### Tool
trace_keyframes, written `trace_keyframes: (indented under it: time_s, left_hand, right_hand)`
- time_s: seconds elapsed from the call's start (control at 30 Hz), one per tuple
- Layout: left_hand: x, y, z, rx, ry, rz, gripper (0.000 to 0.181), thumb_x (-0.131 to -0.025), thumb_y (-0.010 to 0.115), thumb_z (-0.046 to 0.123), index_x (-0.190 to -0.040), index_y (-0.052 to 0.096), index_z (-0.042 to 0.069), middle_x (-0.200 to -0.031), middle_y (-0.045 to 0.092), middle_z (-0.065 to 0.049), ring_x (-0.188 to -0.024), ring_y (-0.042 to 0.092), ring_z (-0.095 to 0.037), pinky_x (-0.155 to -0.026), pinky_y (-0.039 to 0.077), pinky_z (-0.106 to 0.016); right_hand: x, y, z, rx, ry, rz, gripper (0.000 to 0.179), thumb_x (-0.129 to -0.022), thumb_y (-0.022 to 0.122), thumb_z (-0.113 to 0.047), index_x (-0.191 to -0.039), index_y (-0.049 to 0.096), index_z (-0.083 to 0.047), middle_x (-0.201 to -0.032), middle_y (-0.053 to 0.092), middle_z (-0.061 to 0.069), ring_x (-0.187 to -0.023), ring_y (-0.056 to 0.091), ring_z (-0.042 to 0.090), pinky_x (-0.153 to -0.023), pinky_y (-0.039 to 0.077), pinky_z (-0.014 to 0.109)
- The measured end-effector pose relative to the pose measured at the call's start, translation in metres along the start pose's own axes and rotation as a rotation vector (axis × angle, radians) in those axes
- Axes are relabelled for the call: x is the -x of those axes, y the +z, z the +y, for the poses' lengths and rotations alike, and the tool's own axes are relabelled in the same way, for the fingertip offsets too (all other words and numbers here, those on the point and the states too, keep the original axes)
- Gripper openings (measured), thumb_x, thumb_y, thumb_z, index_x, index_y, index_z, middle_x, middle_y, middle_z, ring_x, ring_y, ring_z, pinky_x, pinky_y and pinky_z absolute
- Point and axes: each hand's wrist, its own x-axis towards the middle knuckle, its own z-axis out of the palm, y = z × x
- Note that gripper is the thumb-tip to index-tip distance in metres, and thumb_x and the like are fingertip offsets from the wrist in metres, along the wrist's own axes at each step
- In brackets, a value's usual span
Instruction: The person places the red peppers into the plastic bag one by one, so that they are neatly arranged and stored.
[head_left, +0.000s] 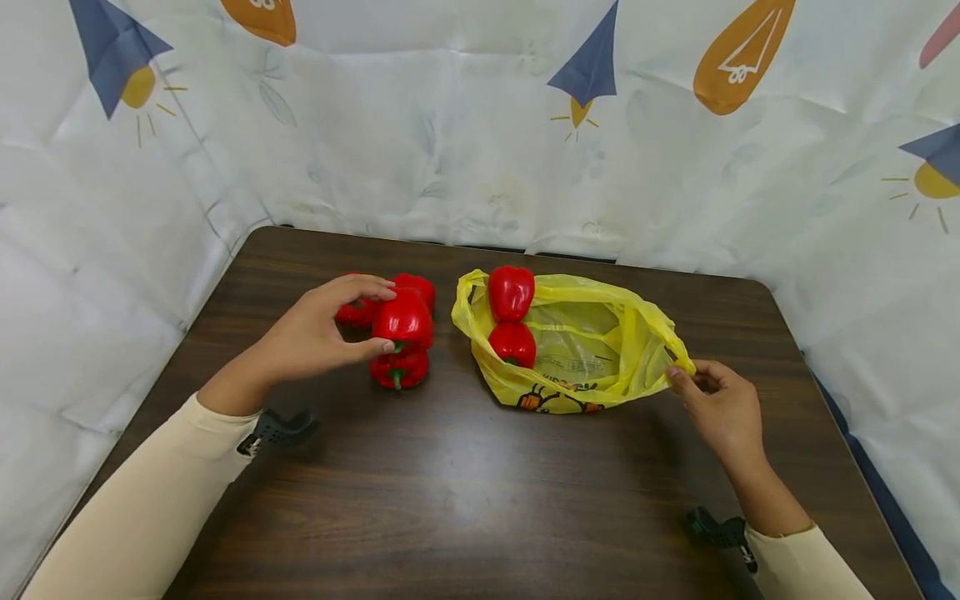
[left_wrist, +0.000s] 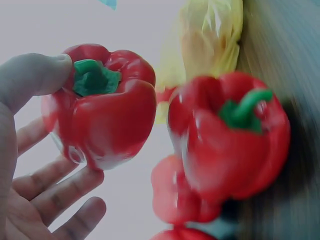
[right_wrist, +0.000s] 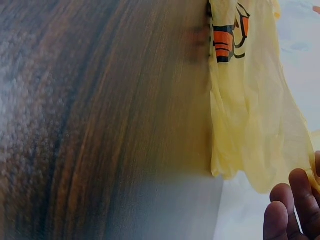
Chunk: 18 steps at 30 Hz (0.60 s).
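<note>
Fingers and thumb of my left hand [head_left: 315, 331] hold a shiny red pepper [head_left: 403, 318] between them, with my thumb right by its green stem [left_wrist: 94, 78]. My right hand [head_left: 726, 412] pinches one end of a yellow bag [head_left: 577, 312]. One more red pepper [head_left: 400, 371] is on the brown table [head_left: 450, 483], just beside the one I hold. Two other peppers [head_left: 421, 291] are behind it. To the right of my left fingers, two red peppers [head_left: 513, 343] sit at the left end of the open bag. Past the table is a white cloth [head_left: 450, 150].
</note>
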Motion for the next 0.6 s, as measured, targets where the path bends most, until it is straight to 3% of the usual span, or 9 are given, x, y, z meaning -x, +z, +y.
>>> trace_keyframes:
  time_s: [0.27,0.6]
  left_hand:
    - [-0.022,0.02,0.018,0.102,0.057,-0.05,0.056,-0.081,0.089,0.019,-0.13,0.062,0.018,-0.143,0.055,0.002,-0.13,0.049,-0.023,-0.089,0.056,-0.055]
    - [-0.041,0.047,0.033,0.062,0.07,-0.058,0.057,-0.08,0.09,0.026,-0.13,0.063,0.017,-0.139,0.057,0.006,-0.126,0.05,-0.016,-0.096,0.053,-0.047]
  right_hand:
    - [0.0,0.0,0.0,-0.011,0.005,0.001,0.043,-0.096,0.072,-0.041,-0.112,0.074,-0.001,-0.091,0.075,0.013,-0.065,0.063,0.006,-0.051,0.05,0.024]
    - [0.001,0.0,-0.002,-0.02,0.006,-0.005,0.043,-0.096,0.072,-0.041,-0.112,0.074,-0.002,-0.093,0.075,0.014,-0.067,0.064,0.005,-0.052,0.051,0.024]
